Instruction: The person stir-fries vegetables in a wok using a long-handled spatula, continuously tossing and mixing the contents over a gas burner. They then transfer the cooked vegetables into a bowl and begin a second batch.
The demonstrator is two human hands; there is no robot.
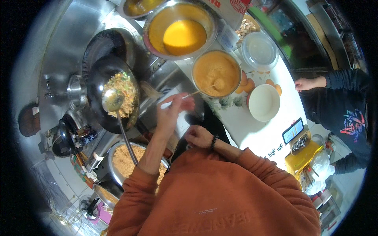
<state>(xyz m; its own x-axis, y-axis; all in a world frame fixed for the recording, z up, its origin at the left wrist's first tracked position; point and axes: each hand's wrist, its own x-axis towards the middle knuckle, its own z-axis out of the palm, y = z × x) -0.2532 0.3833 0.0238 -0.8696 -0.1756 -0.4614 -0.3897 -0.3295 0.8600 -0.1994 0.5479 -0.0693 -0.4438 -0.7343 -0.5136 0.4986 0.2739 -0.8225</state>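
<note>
My left hand (171, 112) grips the white handle of a spoon (193, 93). The spoon's far end rests in a thick tan paste inside a round metal bowl (193, 70). My right hand (199, 136), a black bead bracelet at its wrist, is held near my body with fingers curled; nothing shows in it. To the left, fried rice with bits of vegetable (128, 88) lies in a black wok (96, 85). A metal ladle (113, 100) sits on that rice, its long handle running down behind my left forearm.
A wide metal bowl of yellow liquid (184, 37) stands above the paste bowl. On the white table (236, 125) are a paper tub (263, 103), eggs (247, 85), plastic lids (260, 50) and a phone (293, 130). Another person's hand (308, 83) rests by the table's right edge. Cooked rice fills a basin (113, 162).
</note>
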